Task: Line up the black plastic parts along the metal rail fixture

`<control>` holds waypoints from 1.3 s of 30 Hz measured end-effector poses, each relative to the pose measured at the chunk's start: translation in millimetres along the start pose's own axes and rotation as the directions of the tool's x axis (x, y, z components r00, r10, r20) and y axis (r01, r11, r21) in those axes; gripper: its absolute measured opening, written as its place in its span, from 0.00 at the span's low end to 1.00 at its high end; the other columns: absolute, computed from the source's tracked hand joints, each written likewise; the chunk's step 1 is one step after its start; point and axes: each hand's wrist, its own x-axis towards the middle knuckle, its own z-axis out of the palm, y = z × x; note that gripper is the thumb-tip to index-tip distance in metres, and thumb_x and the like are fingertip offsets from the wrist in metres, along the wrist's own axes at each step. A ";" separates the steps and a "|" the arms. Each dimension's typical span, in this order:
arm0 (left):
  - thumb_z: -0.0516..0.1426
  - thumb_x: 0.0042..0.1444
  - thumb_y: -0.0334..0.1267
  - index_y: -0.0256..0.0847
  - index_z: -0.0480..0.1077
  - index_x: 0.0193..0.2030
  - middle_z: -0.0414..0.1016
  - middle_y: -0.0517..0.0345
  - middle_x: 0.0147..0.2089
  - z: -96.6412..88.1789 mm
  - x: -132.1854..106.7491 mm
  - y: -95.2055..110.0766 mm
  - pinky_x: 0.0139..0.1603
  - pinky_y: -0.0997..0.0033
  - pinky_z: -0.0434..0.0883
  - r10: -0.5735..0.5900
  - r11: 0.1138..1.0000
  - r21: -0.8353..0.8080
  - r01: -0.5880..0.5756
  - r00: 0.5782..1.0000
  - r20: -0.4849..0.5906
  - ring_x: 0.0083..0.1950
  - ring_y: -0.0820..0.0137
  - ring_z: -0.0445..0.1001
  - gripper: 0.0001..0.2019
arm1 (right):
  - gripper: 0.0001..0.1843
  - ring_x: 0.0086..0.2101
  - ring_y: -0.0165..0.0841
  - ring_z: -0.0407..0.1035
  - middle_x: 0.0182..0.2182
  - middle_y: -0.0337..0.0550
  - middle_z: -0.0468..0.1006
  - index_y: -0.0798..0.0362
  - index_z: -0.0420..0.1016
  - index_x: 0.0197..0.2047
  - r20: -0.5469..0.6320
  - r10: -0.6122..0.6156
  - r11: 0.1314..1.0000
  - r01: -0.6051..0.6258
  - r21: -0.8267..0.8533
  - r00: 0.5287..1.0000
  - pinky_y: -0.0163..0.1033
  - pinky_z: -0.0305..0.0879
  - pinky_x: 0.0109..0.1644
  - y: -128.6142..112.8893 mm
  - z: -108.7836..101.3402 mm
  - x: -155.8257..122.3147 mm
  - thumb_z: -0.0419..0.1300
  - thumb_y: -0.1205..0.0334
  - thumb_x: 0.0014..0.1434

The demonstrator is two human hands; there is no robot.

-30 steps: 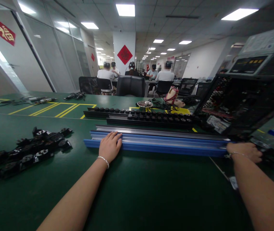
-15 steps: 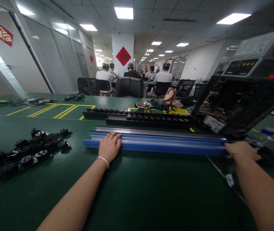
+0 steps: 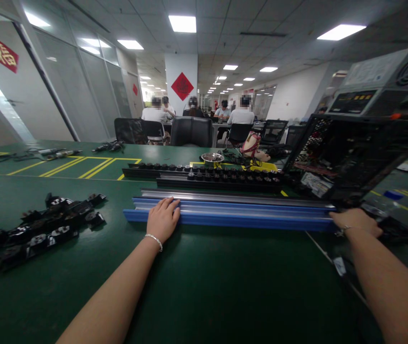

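Observation:
A long blue channel-shaped rail lies crosswise on the green table in front of me. My left hand rests palm down on its left part, with the fingers stretched across the top edges. At the rail's right end is my right hand, its fingers curled in and touching that end; some of them are hidden. Just behind the blue rail, a black and silver rail runs parallel to it. Farther back stand black rails with a row of small black sockets along them.
Loose black socket parts lie in a heap at left. An open computer case with power supplies on top stands at right. Behind the rails are a metal bowl and cables. Several people sit at a far desk.
The whole view has shifted slightly. Both hands keep their places on the blue rail, and nothing has visibly been picked up or let go.

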 end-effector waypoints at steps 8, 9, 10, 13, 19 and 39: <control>0.45 0.59 0.43 0.48 0.67 0.53 0.67 0.57 0.57 0.9 0.1 -1.2 0.56 0.58 0.62 -0.001 1.000 -0.003 0.001 1.000 0.006 0.59 0.62 0.61 0.19 | 0.39 0.50 0.56 0.63 0.48 0.69 0.69 0.65 0.67 0.51 -0.037 0.014 1.000 -0.013 0.022 0.999 0.53 0.61 0.48 -0.2 5.2 -4.4 0.59 0.43 0.44; 0.44 0.59 0.43 0.48 0.67 0.53 0.67 0.57 0.57 1.0 0.1 -1.2 0.56 0.58 0.62 -0.001 1.000 -0.001 0.001 1.000 0.006 0.59 0.63 0.61 0.19 | 0.41 0.50 0.56 0.62 0.48 0.69 0.68 0.66 0.66 0.52 -0.032 0.016 1.000 -0.015 0.028 0.999 0.52 0.61 0.48 -0.7 5.1 -6.4 0.59 0.42 0.43; 0.44 0.59 0.43 0.48 0.67 0.54 0.67 0.57 0.57 1.0 0.2 -1.2 0.56 0.59 0.62 -0.001 1.000 0.000 0.001 1.000 0.006 0.59 0.63 0.61 0.19 | 0.41 0.51 0.56 0.62 0.49 0.69 0.68 0.66 0.65 0.53 -0.024 0.010 1.000 -0.010 0.029 1.000 0.52 0.61 0.48 -1.1 4.9 -8.3 0.58 0.42 0.44; 0.44 0.59 0.43 0.48 0.67 0.53 0.67 0.57 0.57 0.8 0.1 -1.2 0.55 0.58 0.63 0.004 1.000 0.002 -0.004 1.000 0.007 0.59 0.62 0.61 0.19 | 0.40 0.52 0.56 0.60 0.50 0.69 0.68 0.65 0.66 0.53 0.018 -0.017 1.000 0.017 0.020 1.000 0.52 0.60 0.49 -0.8 3.7 -10.7 0.57 0.41 0.45; 0.45 0.59 0.43 0.48 0.67 0.53 0.67 0.57 0.57 0.7 0.0 -1.1 0.55 0.60 0.63 0.012 1.000 -0.004 -0.012 1.000 -0.002 0.59 0.63 0.62 0.18 | 0.32 0.53 0.57 0.59 0.52 0.61 0.67 0.53 0.72 0.48 0.061 -0.058 0.998 0.057 0.022 0.996 0.56 0.61 0.47 6.6 4.7 -0.4 0.58 0.41 0.45; 0.44 0.60 0.44 0.48 0.67 0.54 0.67 0.57 0.58 3.4 0.3 -2.1 0.55 0.58 0.63 0.004 1.000 0.019 -0.004 1.000 -0.001 0.59 0.62 0.61 0.19 | 0.32 0.52 0.51 0.61 0.52 0.57 0.67 0.55 0.72 0.48 0.168 -0.160 0.982 0.174 -0.074 0.973 0.49 0.61 0.47 -9.4 -0.7 -21.6 0.55 0.40 0.48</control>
